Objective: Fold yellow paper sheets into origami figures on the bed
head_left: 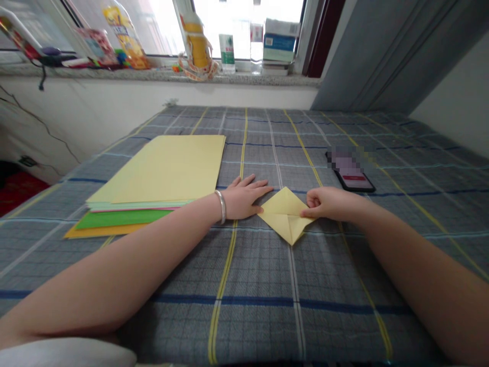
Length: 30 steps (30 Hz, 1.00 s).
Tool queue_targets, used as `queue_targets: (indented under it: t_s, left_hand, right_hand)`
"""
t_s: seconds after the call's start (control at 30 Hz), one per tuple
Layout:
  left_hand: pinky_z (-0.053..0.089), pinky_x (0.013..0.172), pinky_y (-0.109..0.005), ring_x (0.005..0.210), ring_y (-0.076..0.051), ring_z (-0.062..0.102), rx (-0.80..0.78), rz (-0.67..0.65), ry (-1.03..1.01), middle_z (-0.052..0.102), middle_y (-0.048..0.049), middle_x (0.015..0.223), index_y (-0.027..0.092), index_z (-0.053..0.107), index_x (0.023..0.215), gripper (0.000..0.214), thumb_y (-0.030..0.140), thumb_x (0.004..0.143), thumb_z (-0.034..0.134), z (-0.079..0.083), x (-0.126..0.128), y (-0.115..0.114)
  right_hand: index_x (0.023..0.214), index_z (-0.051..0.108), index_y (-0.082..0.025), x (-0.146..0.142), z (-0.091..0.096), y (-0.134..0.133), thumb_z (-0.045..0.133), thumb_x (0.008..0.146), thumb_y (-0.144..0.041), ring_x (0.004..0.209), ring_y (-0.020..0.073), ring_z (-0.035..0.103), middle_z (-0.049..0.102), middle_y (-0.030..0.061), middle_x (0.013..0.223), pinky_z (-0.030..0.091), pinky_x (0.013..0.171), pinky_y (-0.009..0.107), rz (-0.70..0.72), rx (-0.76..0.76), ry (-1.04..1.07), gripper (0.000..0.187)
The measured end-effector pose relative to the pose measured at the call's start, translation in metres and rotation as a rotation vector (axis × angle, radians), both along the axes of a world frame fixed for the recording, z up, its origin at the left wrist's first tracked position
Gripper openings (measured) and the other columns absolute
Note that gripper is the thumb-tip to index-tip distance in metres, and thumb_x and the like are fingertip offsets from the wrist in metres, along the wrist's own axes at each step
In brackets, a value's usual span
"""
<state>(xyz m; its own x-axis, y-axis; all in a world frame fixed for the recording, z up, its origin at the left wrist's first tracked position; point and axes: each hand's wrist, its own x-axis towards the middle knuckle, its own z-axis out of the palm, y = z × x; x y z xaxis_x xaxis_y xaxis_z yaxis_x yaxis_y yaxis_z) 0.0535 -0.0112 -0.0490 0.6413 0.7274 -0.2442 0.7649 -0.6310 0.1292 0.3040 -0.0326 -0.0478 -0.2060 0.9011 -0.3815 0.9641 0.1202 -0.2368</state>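
Note:
A small folded piece of pale yellow paper (pixel 285 214) lies on the checked grey cloth between my hands. My left hand (pixel 244 196) rests flat on the cloth with fingers stretched out, its fingertips touching the paper's left corner. A silver bangle circles that wrist. My right hand (pixel 328 203) is curled, with its fingertips pinched on the paper's right corner.
A stack of coloured paper sheets (pixel 153 178), yellow on top with green and orange below, lies to the left. A phone (pixel 351 173) lies to the right of my hands. Bottles, boxes and packets line the windowsill (pixel 160 75) at the back. A grey curtain hangs at the right.

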Motion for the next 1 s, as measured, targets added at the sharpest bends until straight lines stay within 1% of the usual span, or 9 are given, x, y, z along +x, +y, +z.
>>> queue_targets:
  t_s: [0.2, 0.37, 0.47, 0.57, 0.63, 0.77, 0.87, 0.93, 1.0]
  left_hand:
    - [0.017, 0.115, -0.054, 0.146, -0.038, 0.004, -0.02, -0.023, -0.033, 0.015, -0.0082, 0.159, 0.028, 0.025, 0.15, 0.071, 0.037, 0.086, 0.055, -0.005, -0.008, 0.01]
    - [0.016, 0.115, -0.053, 0.147, -0.032, 0.009, 0.003, -0.092, -0.079, 0.018, -0.0081, 0.159, 0.031, 0.026, 0.149, 0.07, 0.038, 0.086, 0.056, -0.008, -0.014, 0.016]
    - [0.017, 0.115, -0.054, 0.146, -0.034, 0.007, -0.023, -0.095, -0.077, 0.016, -0.0083, 0.159, 0.031, 0.027, 0.148, 0.068, 0.038, 0.087, 0.056, -0.007, -0.015, 0.017]
    - [0.018, 0.115, -0.054, 0.146, -0.037, 0.005, -0.087, -0.068, -0.078, 0.013, -0.009, 0.159, 0.03, 0.028, 0.148, 0.069, 0.035, 0.086, 0.057, -0.003, -0.016, 0.016]
    - [0.018, 0.115, -0.054, 0.146, -0.036, 0.005, -0.114, -0.064, -0.112, 0.013, -0.009, 0.159, 0.029, 0.028, 0.148, 0.069, 0.032, 0.085, 0.057, -0.002, -0.017, 0.015]
    - [0.018, 0.116, -0.051, 0.147, -0.03, 0.012, -0.111, -0.119, -0.263, 0.023, -0.0082, 0.157, 0.025, 0.026, 0.148, 0.075, 0.022, 0.079, 0.056, -0.002, -0.018, 0.015]
    - [0.024, 0.116, -0.044, 0.141, -0.025, 0.03, -0.09, -0.151, -0.394, 0.038, -0.0072, 0.15, 0.021, 0.031, 0.145, 0.076, 0.015, 0.073, 0.053, -0.006, -0.014, 0.012]
    - [0.031, 0.113, -0.042, 0.133, -0.022, 0.041, -0.064, -0.132, -0.457, 0.046, -0.0067, 0.144, 0.021, 0.037, 0.141, 0.065, 0.018, 0.077, 0.049, -0.009, -0.009, 0.008]
    - [0.033, 0.112, -0.042, 0.131, -0.023, 0.043, 0.006, -0.043, -0.47, 0.049, -0.0089, 0.141, 0.019, 0.041, 0.138, 0.055, 0.029, 0.084, 0.049, -0.013, -0.003, 0.002]
  right_hand:
    - [0.066, 0.05, -0.022, 0.009, 0.006, -0.001, 0.065, 0.072, -0.046, 0.058, 0.0144, 0.05, 0.059, 0.0001, 0.064, 0.029, 0.049, 0.027, -0.005, -0.042, -0.033, 0.029]
    - [0.064, 0.049, -0.022, 0.021, 0.005, -0.001, 0.064, 0.072, -0.047, 0.056, 0.0144, 0.048, 0.058, -0.0003, 0.062, 0.027, 0.048, 0.028, -0.006, -0.082, -0.046, 0.03]
    - [0.064, 0.048, -0.022, 0.027, 0.003, -0.001, 0.063, 0.073, -0.047, 0.055, 0.0138, 0.047, 0.056, -0.0012, 0.061, 0.027, 0.048, 0.028, -0.014, -0.097, -0.043, 0.03]
    - [0.066, 0.049, -0.022, 0.032, 0.002, -0.001, 0.062, 0.073, -0.046, 0.054, 0.0132, 0.046, 0.056, -0.0016, 0.061, 0.028, 0.048, 0.028, -0.014, -0.114, -0.007, 0.028]
    - [0.07, 0.05, -0.022, 0.033, 0.002, -0.001, 0.062, 0.073, -0.043, 0.054, 0.0129, 0.046, 0.055, -0.0021, 0.061, 0.029, 0.048, 0.027, 0.011, -0.121, 0.073, 0.025]
    - [0.083, 0.055, -0.021, 0.028, 0.002, -0.004, 0.059, 0.075, -0.037, 0.059, 0.0135, 0.049, 0.055, -0.002, 0.065, 0.033, 0.051, 0.026, 0.095, -0.024, 0.275, 0.018]
    - [0.092, 0.059, -0.019, 0.018, 0.001, -0.008, 0.054, 0.08, -0.04, 0.062, 0.0142, 0.05, 0.059, 0.0013, 0.073, 0.037, 0.056, 0.027, 0.081, 0.079, 0.301, 0.024]
    - [0.093, 0.06, -0.019, 0.011, 0.0, -0.01, 0.056, 0.08, -0.045, 0.065, 0.0148, 0.052, 0.062, 0.0037, 0.079, 0.037, 0.058, 0.027, 0.059, 0.134, 0.256, 0.03]
    - [0.091, 0.061, -0.019, 0.004, -0.001, -0.011, 0.06, 0.077, -0.05, 0.066, 0.0155, 0.052, 0.064, 0.0046, 0.081, 0.035, 0.057, 0.028, 0.04, 0.176, 0.184, 0.034]
